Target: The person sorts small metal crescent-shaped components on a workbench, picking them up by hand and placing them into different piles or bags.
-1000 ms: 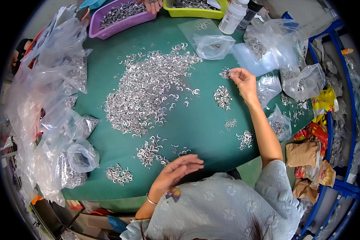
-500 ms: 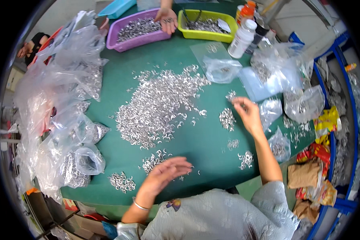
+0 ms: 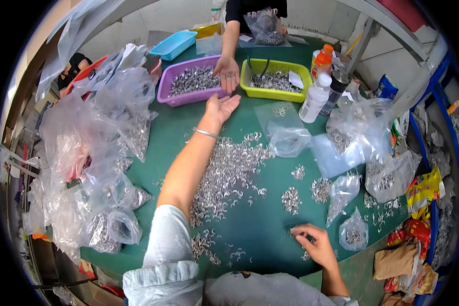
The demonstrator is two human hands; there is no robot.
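My left hand (image 3: 222, 109) reaches across the table, open and palm up, its fingers just below a co-worker's hand (image 3: 228, 74). That other hand is open too, with a few small metal pieces on its palm. Under my left arm spreads a large heap of small silvery crescent-shaped metal pieces (image 3: 229, 166). My right hand (image 3: 315, 245) is near the front edge at the right, fingertips drawn together; what they pinch is too small to make out. A small cluster of metal pieces (image 3: 306, 255) lies partly hidden beneath it. Beyond it sits another small pile (image 3: 291, 200).
A purple tub (image 3: 188, 99) and a yellow-green tub (image 3: 275, 94) of metal pieces stand at the far side. Plastic bags (image 3: 99, 122) crowd the left. At right are a white bottle (image 3: 315, 99) and clear bags (image 3: 385, 176); a blue tray (image 3: 173, 45) lies at the back.
My left hand has gone from the near edge to the far side, up to the co-worker's hand. My right hand has come nearer the front edge. The view has tilted upward.
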